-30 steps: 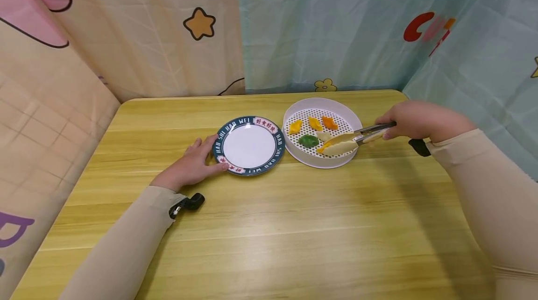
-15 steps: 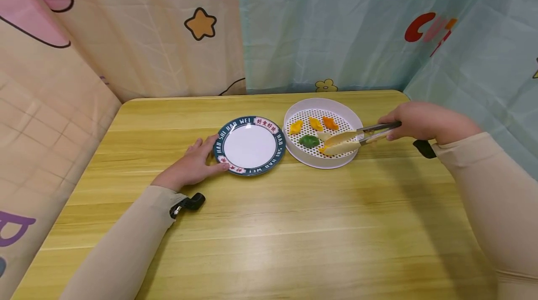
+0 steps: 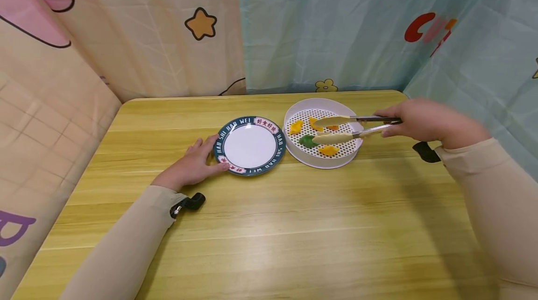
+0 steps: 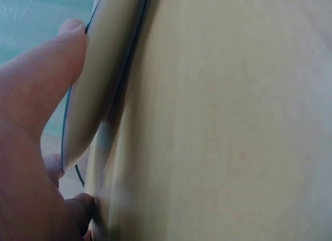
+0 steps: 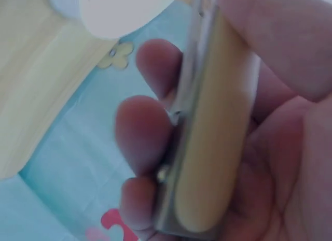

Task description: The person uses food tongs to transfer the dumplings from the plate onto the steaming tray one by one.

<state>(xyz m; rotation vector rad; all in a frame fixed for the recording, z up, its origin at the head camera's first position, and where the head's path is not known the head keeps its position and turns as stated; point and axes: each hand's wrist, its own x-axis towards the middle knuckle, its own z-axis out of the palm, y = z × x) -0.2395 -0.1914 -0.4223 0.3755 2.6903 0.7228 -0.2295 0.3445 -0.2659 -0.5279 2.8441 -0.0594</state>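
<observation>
My left hand (image 3: 191,162) holds the near-left rim of a round white plate (image 3: 252,146) with a dark green lettered border. In the left wrist view the thumb (image 4: 52,70) lies over the plate's rim (image 4: 98,80), with fingers at its edge. My right hand (image 3: 424,122) grips metal tongs (image 3: 370,118) with cream-coloured tips. Spread apart, the tips reach over a pale round steamer tray (image 3: 325,163) with a perforated bottom. In it lie a green dumpling (image 3: 308,141), an orange dumpling (image 3: 333,127) partly hidden by the tongs, and several yellow dumplings (image 3: 329,150).
The plate and tray stand side by side near the back of a wooden table (image 3: 269,230). Printed curtains (image 3: 319,24) hang right behind the table and along both sides. A black wrist mount (image 3: 191,202) sticks out beside the left wrist.
The tongs have moved back from the front yellow dumpling, uncovering it, and their tips have spread wider. They now partly cover the orange dumpling. My left hand and the plate stay put.
</observation>
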